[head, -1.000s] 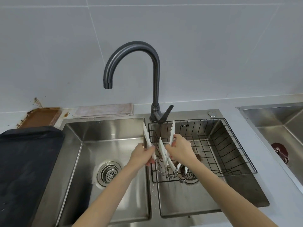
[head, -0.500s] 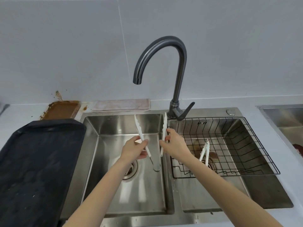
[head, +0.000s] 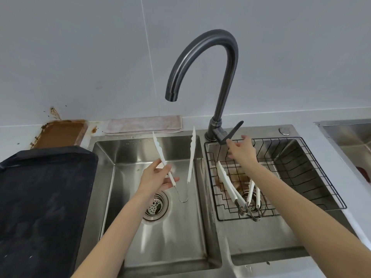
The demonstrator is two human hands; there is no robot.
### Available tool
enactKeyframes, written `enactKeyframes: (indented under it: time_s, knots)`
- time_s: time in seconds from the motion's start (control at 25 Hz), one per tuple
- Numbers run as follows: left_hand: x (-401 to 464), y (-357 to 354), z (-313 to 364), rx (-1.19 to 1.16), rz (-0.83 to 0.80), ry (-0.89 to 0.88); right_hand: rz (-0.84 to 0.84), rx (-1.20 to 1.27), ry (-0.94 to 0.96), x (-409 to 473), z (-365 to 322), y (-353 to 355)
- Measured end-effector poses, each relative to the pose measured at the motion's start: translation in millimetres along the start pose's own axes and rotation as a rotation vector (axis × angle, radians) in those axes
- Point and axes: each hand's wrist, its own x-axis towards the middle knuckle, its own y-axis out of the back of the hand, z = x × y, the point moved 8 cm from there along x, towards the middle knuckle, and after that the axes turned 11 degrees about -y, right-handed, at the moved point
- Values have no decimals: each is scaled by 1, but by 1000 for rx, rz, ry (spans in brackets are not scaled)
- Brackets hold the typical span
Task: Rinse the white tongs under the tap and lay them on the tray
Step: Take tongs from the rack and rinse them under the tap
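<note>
My left hand (head: pixel 155 178) grips the left arm of a pair of white tongs (head: pixel 191 157), held spread in a V over the left sink basin (head: pixel 128 155), tips up, metal hinge down. The dark curved tap (head: pixel 224 63) has its spout above and between the tong tips; no water runs. My right hand (head: pixel 242 150) holds nothing, fingers apart, just below the tap's lever (head: pixel 233 130). The black tray (head: pixel 40 197) lies on the counter to the left of the sink.
A wire basket (head: pixel 313 169) sits in the right basin with several more white tongs (head: pixel 226 183) lying in it. A folded cloth (head: pixel 144 124) and a rusty brown dish (head: pixel 60 133) rest behind the sink. Another steel sink (head: pixel 349 135) is at the far right.
My right hand has let go of the tongs' right arm and moved right and up to the tap lever. The tongs have spread wider in my left hand.
</note>
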Motion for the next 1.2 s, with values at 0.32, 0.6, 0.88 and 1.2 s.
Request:
enactKeyframes:
  time_s: [0.32, 0.6, 0.88, 1.2]
  knots:
    - [13, 4, -2, 2, 22, 14, 122, 23, 66, 40, -39, 11]
    - [10, 5, -1, 11, 19, 16, 118, -62, 82, 41, -37, 9]
    - [2, 10, 0, 8, 30, 7, 124, 0, 56, 38, -28, 9]
    - [-2, 11, 2, -24, 44, 2, 83, 89, 24, 36, -19, 10]
